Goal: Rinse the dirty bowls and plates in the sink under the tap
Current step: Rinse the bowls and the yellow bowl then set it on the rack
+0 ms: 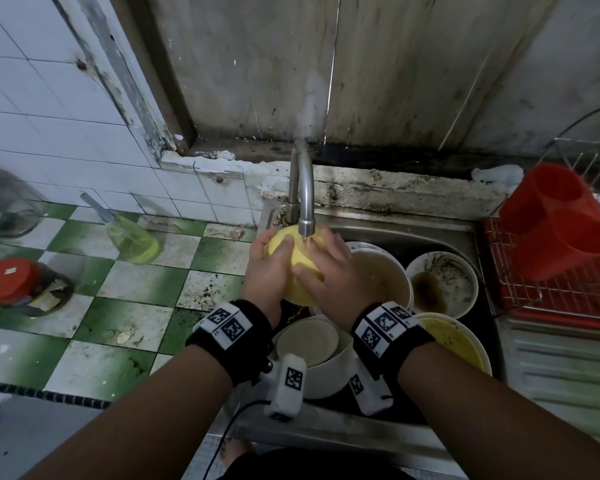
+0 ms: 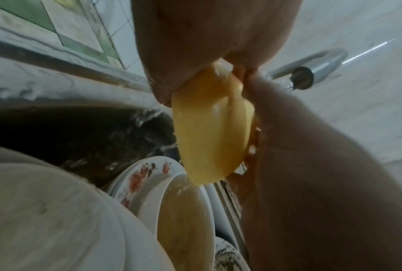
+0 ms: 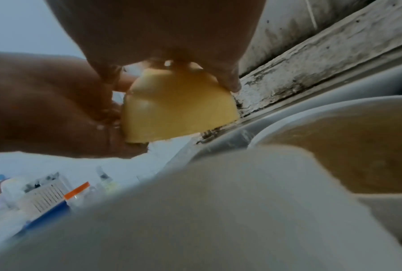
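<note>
Gripping the yellow bowl (image 1: pixel 300 268) between both hands (under the running tap (image 1: pixel 303 202)); fingers curled.

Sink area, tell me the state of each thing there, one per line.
tap: running, water falling on the yellow bowl
yellow bowl: held under the tap, outside facing up
left hand: holds the yellow bowl
right hand: holds the yellow bowl
white bowl: dirty, brown liquid inside
soap bottle: lying tilted on the counter
</note>
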